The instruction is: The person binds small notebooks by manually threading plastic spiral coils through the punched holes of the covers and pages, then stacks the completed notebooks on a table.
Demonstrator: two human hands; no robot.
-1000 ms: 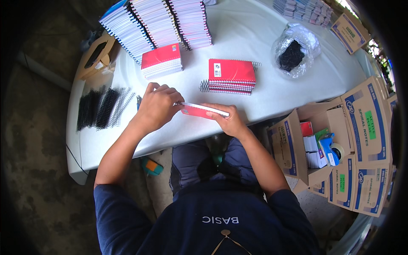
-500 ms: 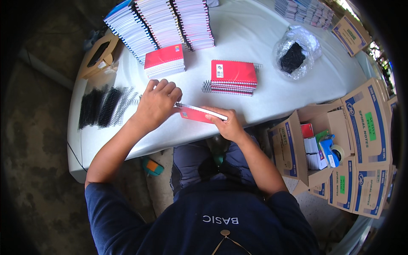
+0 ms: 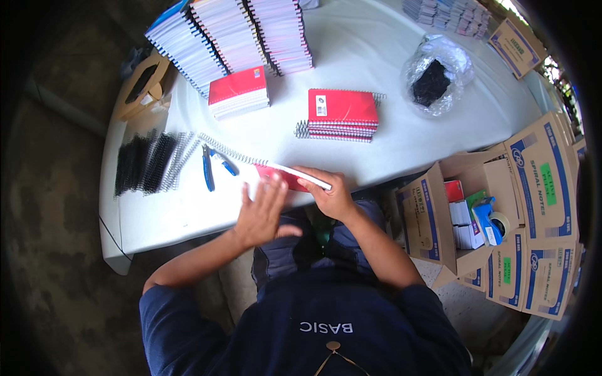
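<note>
A small red notebook is pinched in my right hand, its spine edge tilted up. From its left end a long wire coil runs out across the table, partly threaded at the spine. My left hand, slightly blurred, has its fingers spread and holds nothing; it hovers in front of the notebook's left end and hides some of the cover. Blue-handled cutting pliers lie with jaws apart beyond my left hand. Left of them is a row of black and silver coils.
Past the notebook sit a stack of red-covered pads and a pile of coil-fitted red notebooks. Tall stacks of bound books rise behind. A clear plastic bag rests further right. An open carton stands beside the table's right front edge.
My left hand has come off the coil at the notebook's end and moved toward me, its fingers opening out. The coil and the pliers have come into view. My right hand keeps its hold.
</note>
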